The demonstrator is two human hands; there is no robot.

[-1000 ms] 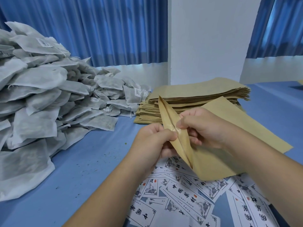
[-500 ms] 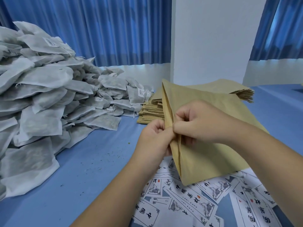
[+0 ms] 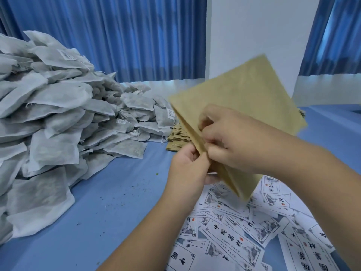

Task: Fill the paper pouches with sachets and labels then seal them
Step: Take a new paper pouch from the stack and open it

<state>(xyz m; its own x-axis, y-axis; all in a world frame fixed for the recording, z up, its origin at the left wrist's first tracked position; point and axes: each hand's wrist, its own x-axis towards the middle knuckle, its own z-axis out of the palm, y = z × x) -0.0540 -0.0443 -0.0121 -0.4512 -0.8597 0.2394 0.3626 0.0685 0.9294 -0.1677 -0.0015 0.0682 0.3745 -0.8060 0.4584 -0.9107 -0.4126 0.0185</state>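
Both my hands hold one brown paper pouch (image 3: 244, 98) in the air over the blue table (image 3: 109, 202). My left hand (image 3: 187, 169) pinches its near open edge from the left. My right hand (image 3: 234, 139) pinches the same edge from the right, fingers curled on the paper. The pouch stands tilted, its far corner raised and blurred. A big heap of grey-white sachets (image 3: 48, 124) fills the left side. Printed white labels (image 3: 234, 237) lie scattered under my hands. The stack of brown pouches (image 3: 177, 137) shows behind my hands, mostly hidden.
Blue curtains (image 3: 117, 36) hang behind the table, with a white pillar (image 3: 254, 32) at the back right. Small green crumbs dot the blue tabletop between the sachet heap and the labels.
The pouch has swung up from lying low and flat to standing tilted, its far corner lifted. Both hands kept their pinch on the open edge and rose a little.
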